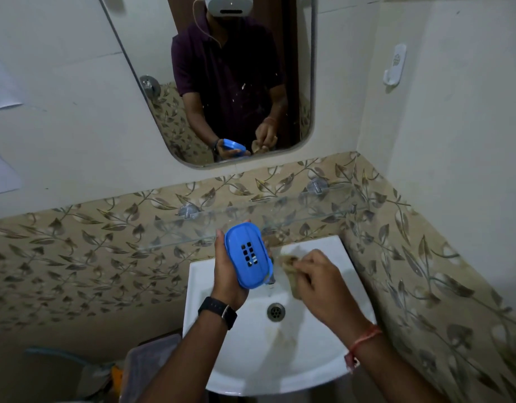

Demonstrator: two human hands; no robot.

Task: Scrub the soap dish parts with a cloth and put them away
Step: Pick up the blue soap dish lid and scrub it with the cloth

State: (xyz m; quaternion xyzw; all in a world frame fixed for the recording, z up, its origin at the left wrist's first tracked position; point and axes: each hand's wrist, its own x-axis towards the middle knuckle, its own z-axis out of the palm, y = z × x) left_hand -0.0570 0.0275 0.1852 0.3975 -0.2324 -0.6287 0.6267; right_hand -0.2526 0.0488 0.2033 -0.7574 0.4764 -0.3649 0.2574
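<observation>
**Blue soap dish part held over the basin, cloth in the other hand**

The left hand (pixel 226 271) holds a blue plastic soap dish part (pixel 248 255) up above the white sink (pixel 242 359), just in front of the glass shelf (pixel 280 216) on the leaf-patterned tile band. The part is an oval-cornered rectangle with a raised rim running round its edge, tilted so that its flat face looks towards the camera. Near the middle of that face is a small block of rectangular drain slots set in two short columns, dark against the blue. The plastic is bright and even in colour; whether any soap film remains on it cannot be told. The left fingers curl round the far long edge and the thumb lies along the near one, so the hand is closed about the part. A dark watch (pixel 219 312) sits on that wrist.

The right hand (pixel 315 280) is just beside the part, to its right and apart from it, closed around a bunched tan cloth (pixel 290 264) that shows above and below the fingers. A red thread (pixel 364 338) circles the right wrist. The sink's drain (pixel 276 311) lies below, between the two hands. The mirror (pixel 227 82) above reflects the same grip.
</observation>
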